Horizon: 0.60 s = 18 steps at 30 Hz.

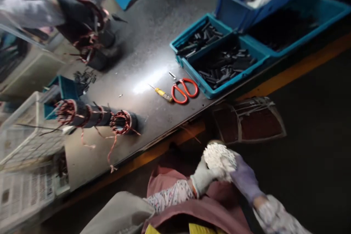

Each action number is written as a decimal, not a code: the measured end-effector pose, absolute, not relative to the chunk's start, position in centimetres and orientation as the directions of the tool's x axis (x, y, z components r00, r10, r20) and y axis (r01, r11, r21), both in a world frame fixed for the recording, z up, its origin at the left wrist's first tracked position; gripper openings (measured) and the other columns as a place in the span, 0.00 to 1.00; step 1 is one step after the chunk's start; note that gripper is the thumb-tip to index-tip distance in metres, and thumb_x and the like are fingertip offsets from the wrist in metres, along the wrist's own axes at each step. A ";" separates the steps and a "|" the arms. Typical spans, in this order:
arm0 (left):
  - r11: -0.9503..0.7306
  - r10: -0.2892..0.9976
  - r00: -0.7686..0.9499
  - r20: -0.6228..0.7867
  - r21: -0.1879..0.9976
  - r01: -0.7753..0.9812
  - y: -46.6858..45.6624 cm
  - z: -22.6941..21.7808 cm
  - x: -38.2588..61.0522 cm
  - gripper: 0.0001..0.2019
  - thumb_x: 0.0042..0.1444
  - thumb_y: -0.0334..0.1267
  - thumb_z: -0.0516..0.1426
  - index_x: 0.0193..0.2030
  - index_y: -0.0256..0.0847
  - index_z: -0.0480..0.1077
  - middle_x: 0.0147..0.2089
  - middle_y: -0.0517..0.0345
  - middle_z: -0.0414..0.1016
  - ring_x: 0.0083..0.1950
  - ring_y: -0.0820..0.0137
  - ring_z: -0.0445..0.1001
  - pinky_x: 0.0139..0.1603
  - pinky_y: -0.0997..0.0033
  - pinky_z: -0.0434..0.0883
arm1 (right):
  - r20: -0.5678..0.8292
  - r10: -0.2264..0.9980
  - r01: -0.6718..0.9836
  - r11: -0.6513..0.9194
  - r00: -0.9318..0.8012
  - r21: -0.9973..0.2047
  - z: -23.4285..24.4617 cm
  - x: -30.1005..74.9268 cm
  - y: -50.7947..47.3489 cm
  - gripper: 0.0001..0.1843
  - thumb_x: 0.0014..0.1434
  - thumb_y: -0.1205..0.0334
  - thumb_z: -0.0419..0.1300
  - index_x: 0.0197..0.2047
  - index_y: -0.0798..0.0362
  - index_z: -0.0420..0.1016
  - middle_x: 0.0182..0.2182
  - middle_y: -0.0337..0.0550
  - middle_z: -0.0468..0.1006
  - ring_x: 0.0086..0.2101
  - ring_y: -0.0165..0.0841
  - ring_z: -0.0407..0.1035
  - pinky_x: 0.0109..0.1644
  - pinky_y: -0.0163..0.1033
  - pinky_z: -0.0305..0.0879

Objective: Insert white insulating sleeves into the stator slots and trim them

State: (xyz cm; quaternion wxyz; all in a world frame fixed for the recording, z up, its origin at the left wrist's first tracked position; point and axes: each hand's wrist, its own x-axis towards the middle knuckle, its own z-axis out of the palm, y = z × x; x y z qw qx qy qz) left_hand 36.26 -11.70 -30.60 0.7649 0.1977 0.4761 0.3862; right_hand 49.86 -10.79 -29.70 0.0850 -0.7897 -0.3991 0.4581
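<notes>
1. Head view, the hands: the left hand (pixel 204 177), in a white glove, and the right hand (pixel 244 179), in a purple glove, are pressing a knobbly white bundle (pixel 219 159) between them, both grips clamped on it. The bundle is sitting beyond the worktop's near edge, above a pink apron (pixel 192 204).

2. Head view, the worktop (pixel 153 55): red-handled scissors (pixel 185 90) and a yellow-handled screwdriver (pixel 163 94) are lying beside each other near the front edge. A blue tub (pixel 203 84) of black pieces (pixel 225 65) is sitting just behind them. Two wire coils (pixel 82 113) (pixel 123 122) are lying towards the left end, trailing red strings (pixel 111 153) over the front edge.

3. Head view, far corner: another person's dark-gloved hand (pixel 78 11) is gripping a further wire coil (pixel 90 40).

4. Risks: a loosened grip could be dropping bits of the bundle to the dim floor, where they would be hard to spot. The trailing strings could be snagging a passing sleeve and dragging a coil off the edge.

5. Writing: no brand, label or lettering is readable anywhere in this view.
</notes>
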 end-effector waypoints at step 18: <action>0.554 0.772 -0.026 -0.636 0.691 -0.464 1.7 -12.4 17.6 0.34 0.44 0.36 0.67 0.61 0.40 0.67 0.56 0.49 0.76 0.54 0.57 0.76 0.58 0.56 0.74 | -0.465 0.859 0.711 -0.189 -0.215 -0.677 -14.0 29.4 9.2 0.32 0.57 0.37 0.56 0.53 0.54 0.74 0.48 0.52 0.79 0.48 0.42 0.73 0.53 0.43 0.68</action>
